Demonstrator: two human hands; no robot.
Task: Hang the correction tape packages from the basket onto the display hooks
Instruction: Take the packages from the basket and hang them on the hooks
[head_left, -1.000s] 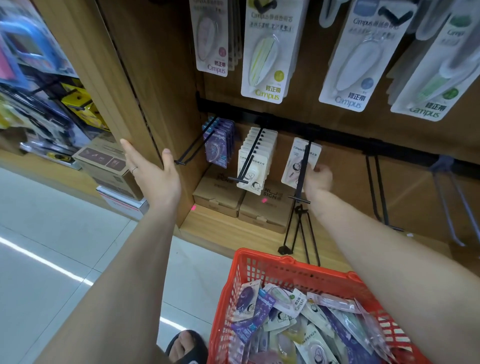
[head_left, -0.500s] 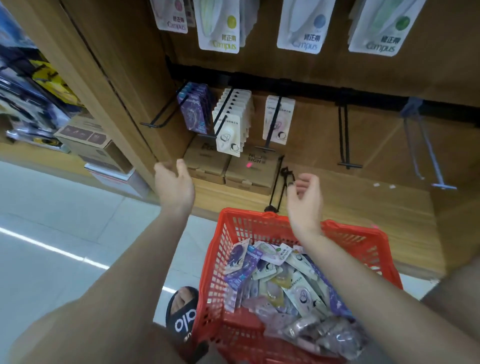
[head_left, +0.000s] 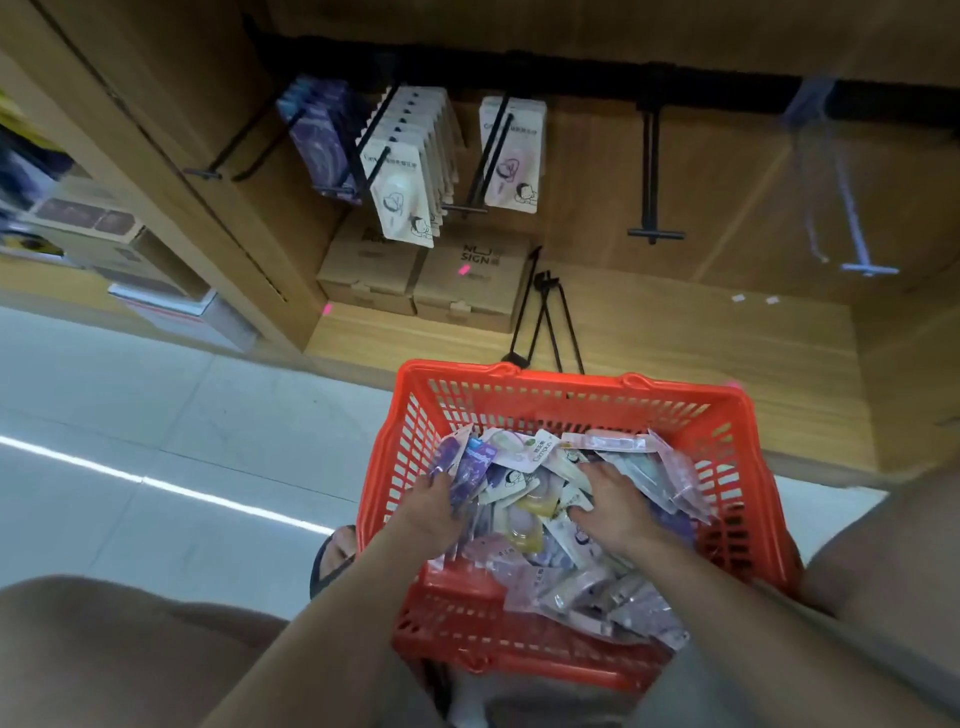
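- Both hands are reaching down into the red basket (head_left: 566, 400), which is sitting on the floor in front of the wooden shelf unit (head_left: 675, 343)
- The left hand (head_left: 434, 512) is lying at the left side of the heap, its fingers (head_left: 435, 477) touching a purple correction tape package (head_left: 470, 470); whether they are curling round it I cannot tell
- The right hand (head_left: 613, 506) is pressing palm-down into the middle of the pile of correction tape packages (head_left: 550, 514), fingers spread fairly wide over the packs and partly sinking between them; whether it is gripping any pack I cannot tell
- The loose packs are filling the basket in a jumble: purple, white, yellowish and clear ones overlapping at all angles
- On the back panel a black rail (head_left: 519, 78) is carrying the display hooks
- A row of purple packs (head_left: 322, 140) is hanging on 1 hook at the left, a thick row of white packs (head_left: 410, 171) just beside it, and a few white packs (head_left: 511, 156) on the next hook
- 1 black hook (head_left: 652, 171) further right is showing bare metal, and 1 pale hook (head_left: 852, 208) is blurring at the far right
- 2 cardboard boxes (head_left: 421, 280) are standing side by side on the shelf floor under the hanging packs
- A sandalled foot (head_left: 335, 553) is showing just left of the basket
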